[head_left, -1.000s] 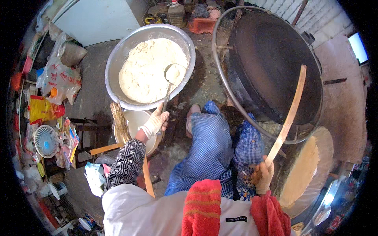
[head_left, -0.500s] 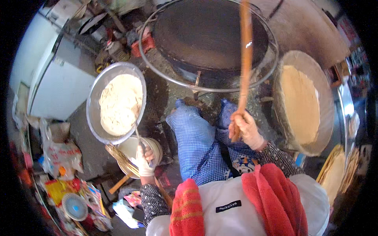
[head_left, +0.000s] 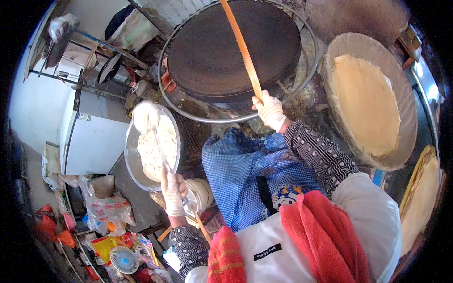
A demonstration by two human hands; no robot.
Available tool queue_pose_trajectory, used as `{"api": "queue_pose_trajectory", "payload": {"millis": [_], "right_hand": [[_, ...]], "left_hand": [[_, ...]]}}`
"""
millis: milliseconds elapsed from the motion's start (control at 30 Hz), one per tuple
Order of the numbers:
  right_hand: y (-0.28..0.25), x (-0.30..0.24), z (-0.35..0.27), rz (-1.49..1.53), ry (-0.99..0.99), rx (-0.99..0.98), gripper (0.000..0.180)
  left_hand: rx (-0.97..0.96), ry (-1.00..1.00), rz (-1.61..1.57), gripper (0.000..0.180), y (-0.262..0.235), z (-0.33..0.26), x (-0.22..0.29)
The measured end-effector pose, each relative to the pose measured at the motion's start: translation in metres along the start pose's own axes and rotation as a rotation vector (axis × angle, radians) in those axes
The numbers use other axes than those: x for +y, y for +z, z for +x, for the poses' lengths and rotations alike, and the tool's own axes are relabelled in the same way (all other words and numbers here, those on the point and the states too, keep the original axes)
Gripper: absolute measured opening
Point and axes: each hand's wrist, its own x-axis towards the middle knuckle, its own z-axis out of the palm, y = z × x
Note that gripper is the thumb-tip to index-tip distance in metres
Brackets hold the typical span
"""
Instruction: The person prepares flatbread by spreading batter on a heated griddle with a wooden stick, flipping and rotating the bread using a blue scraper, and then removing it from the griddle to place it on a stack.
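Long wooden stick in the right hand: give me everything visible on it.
The wooden stick is a long, thin, flat strip, orange-tan, wood by its look. It runs straight from the gloved right hand, which grips its lower end, up and to the left across the round dark griddle, and its far end leaves the picture at the top edge. Whether it touches the griddle surface or hangs just above it cannot be told. Nothing else touches it.
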Motion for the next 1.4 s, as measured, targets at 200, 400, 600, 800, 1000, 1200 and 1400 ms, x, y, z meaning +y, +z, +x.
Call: {"api": "queue_pose_trajectory", "payload": {"millis": [200,400,600,800,1000,1200,1400], "right_hand": [[-0.041,0.045,0.013,-0.016,0.041,0.134,0.021],[-0.092,0.061,0.037,-0.017,0.152,0.045,0.027],[-0.096,0.077,0.056,-0.402,-0.026,0.157,0.031],[-0.108,0.083,0.059,-0.008,0.163,0.03,0.033],[-0.105,0.071,0.057,0.02,0.16,0.035,0.026],[-0.114,0.044,0.046,0.702,0.163,0.042,0.018],[-0.119,0.031,-0.017,0.626,0.297,-0.407,0.016]], "left_hand": [[-0.092,0.698,0.759,0.059,0.093,0.062,-0.017],[-0.183,0.939,1.324,0.061,0.128,0.128,-0.036],[-0.3,0.979,1.346,0.065,0.142,0.15,-0.027],[-0.284,1.02,1.299,0.06,0.15,0.149,-0.039],[-0.294,0.837,1.09,0.06,0.164,0.14,-0.032],[-0.133,0.539,0.233,0.056,0.15,0.111,-0.036],[0.394,0.522,0.889,0.058,-0.011,0.085,-0.088]]}}
